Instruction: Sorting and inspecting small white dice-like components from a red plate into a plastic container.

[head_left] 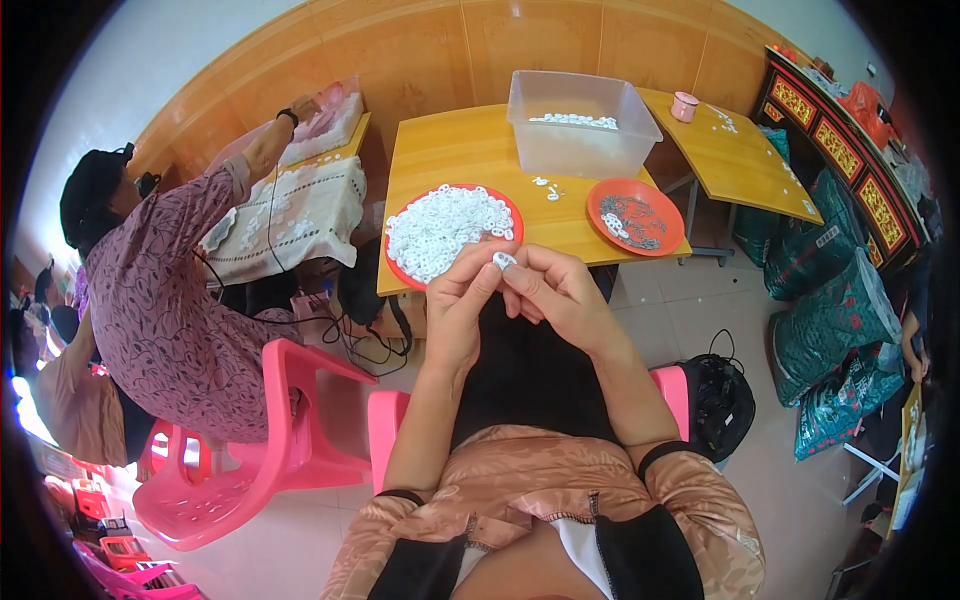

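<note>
Close together in front of my body, my left hand (467, 285) and my right hand (550, 290) pinch one small white oval plastic piece (504, 260) between thumbs and fingers. Dark marks show on its face; its underside is hidden by my fingers. Just beyond my left hand, a red round tray (519, 222) is heaped with many similar white pieces (447, 230). Past my right hand lies an orange-red plate (672, 216) with small grey metal parts (640, 222) and a few white pieces. Several loose white pieces (550, 188) rest on the yellow table (440, 140) between them.
A clear plastic bin (585, 145) with white pieces stands at the table's back. On the right are a second yellow table (740, 165), a pink mug (684, 106) and stuffed green sacks (830, 325). To the left, another person (180, 290) reaches over a cloth-covered table (300, 215) beside a pink chair (275, 450).
</note>
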{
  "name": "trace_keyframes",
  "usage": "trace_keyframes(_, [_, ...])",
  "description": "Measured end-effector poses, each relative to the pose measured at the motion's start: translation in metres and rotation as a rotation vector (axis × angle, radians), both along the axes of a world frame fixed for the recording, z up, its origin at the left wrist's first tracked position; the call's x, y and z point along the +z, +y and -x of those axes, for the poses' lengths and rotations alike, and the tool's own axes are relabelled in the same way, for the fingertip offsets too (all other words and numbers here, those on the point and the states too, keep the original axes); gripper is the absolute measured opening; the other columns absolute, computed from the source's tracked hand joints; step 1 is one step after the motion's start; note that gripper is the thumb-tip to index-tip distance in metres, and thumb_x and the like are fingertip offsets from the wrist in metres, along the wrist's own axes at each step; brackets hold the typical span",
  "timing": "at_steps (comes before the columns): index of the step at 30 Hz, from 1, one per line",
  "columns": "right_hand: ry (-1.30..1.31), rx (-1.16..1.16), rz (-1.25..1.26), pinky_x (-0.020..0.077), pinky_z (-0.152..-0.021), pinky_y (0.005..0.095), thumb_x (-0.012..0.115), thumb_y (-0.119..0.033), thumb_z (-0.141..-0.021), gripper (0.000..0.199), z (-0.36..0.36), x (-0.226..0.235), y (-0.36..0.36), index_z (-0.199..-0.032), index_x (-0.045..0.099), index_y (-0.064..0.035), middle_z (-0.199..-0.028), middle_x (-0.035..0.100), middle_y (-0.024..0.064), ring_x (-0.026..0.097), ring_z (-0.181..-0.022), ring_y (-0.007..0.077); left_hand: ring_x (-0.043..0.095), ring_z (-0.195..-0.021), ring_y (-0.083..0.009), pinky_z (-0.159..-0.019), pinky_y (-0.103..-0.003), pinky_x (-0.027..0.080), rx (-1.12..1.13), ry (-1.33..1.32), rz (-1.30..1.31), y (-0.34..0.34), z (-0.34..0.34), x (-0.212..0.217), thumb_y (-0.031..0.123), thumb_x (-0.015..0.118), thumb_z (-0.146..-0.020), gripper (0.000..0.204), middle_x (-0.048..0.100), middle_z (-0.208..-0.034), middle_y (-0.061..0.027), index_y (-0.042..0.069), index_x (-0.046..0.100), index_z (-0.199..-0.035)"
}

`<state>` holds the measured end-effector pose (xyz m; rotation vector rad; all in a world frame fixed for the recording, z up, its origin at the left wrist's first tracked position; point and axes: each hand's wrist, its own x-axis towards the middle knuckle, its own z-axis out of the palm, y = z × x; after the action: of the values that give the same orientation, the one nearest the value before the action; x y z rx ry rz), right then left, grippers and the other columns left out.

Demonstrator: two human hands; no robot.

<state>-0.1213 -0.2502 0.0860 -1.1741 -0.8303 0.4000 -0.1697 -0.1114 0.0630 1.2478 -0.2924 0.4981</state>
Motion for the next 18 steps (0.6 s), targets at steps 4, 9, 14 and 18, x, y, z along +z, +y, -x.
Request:
trace_keyframes(4, [-0.347, -0.182, 0.158, 0.0391, -0.05, 0.0246, 0.051, -0.018, -0.092, 0.021, 0.006, 0.007, -0.001, -0.088, 0.049, 0.0019, -0.063, 0.053, 0.0047, 0.051, -0.056, 0.0108, 0.053, -0.078, -0.0105, -0.069, -0.023, 0.044, -0.029, 0.045, 0.099, -0.004, 0.001, 0.001, 0.014, 0.052, -0.091, 0.025, 0.056, -0.101, -0.0049, -0.003, 0.06, -0.108])
trace_keyframes(9, [-0.523, -0.297, 0.154, 0.0398, -0.05, 0.028, 0.049, -0.015, -0.091, 0.018, 0.006, 0.0, 0.007, -0.097, 0.048, 0.0016, -0.06, 0.051, 0.0099, 0.053, -0.053, 0.0183, 0.053, -0.08, -0.0104, -0.071, -0.022, 0.045, 0.001, 0.009, 0.132, -0.009, 0.001, 0.003, 0.015, 0.051, -0.092, 0.027, 0.056, -0.103, -0.0056, -0.004, 0.059, -0.109])
trace_keyframes(14, [-0.758, -0.468, 0.091, 0.0411, -0.049, 0.0307, 0.05, -0.012, -0.087, 0.019, 0.002, -0.009, 0.014, -0.101, 0.049, 0.0011, -0.059, 0.05, 0.0114, 0.055, -0.051, 0.0247, 0.054, -0.096, -0.0133, -0.087, -0.026, 0.041, 0.062, -0.037, 0.215, -0.021, 0.003, -0.001, 0.016, 0.048, -0.093, 0.03, 0.057, -0.109, -0.0078, -0.005, 0.056, -0.113])
trace_keyframes(18, [-0.938, -0.622, 0.108, 0.0434, -0.047, 0.035, 0.052, -0.01, -0.08, 0.02, -0.003, -0.014, 0.02, -0.095, 0.048, 0.0029, -0.059, 0.051, 0.0136, 0.056, -0.051, 0.0306, 0.054, -0.1, -0.0145, -0.089, -0.028, 0.042, -0.008, -0.03, 0.244, -0.022, 0.002, -0.006, 0.021, 0.044, -0.095, 0.035, 0.056, -0.113, -0.0106, -0.005, 0.051, -0.117])
